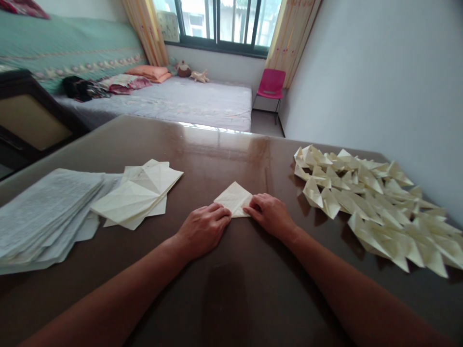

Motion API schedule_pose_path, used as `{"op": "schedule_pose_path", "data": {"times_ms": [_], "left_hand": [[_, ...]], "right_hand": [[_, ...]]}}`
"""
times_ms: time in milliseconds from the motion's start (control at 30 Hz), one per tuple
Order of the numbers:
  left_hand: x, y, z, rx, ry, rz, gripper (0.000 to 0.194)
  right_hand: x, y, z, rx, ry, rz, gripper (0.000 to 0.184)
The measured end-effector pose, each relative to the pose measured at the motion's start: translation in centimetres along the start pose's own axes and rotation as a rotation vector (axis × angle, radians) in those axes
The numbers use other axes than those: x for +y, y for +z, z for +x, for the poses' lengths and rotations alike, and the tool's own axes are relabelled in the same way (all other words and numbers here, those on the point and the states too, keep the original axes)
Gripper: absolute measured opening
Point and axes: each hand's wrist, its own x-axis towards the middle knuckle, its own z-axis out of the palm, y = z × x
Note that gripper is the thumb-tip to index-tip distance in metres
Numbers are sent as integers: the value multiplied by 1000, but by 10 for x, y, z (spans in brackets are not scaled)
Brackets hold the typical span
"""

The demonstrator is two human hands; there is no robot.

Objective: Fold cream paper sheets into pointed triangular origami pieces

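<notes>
Holding the folded paper square (233,196) from both sides, the left hand (204,226) and right hand (273,214) seemed to steady it flat on the brown table (224,159). Creased paper sheets (133,195) lay to the left, pointed paper figures (378,202) to the right, apparently set apart to leave working room.

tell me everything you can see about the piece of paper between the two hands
The paper is pale cream and looks thin, with slanting fold lines near its lower part; how many layers it has can't be told. It lies roughly flat on the glossy brown table, one corner pointing away from the person and a short straight edge facing them. The left hand touches its near left side, the right hand its right side, both partly covering it.
</notes>
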Motion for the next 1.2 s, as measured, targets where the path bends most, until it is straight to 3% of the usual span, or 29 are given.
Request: {"op": "schedule_pose_path", "data": {"times_ms": [733,867,1000,1200], "left_hand": [[10,-1,4,-146,-51,150,26],[12,-1,5,-129,-34,159,28],[11,-1,4,-124,-28,165,30],[10,-1,4,-142,-29,168,30]], "right_hand": [[-4,2,1,1,42,-58,26],[-11,-9,-4,41,-102,-117,18],[-23,-21,-11,-105,-320,-240,21],[-37,-40,-23,-269,-269,-403,24]]}}
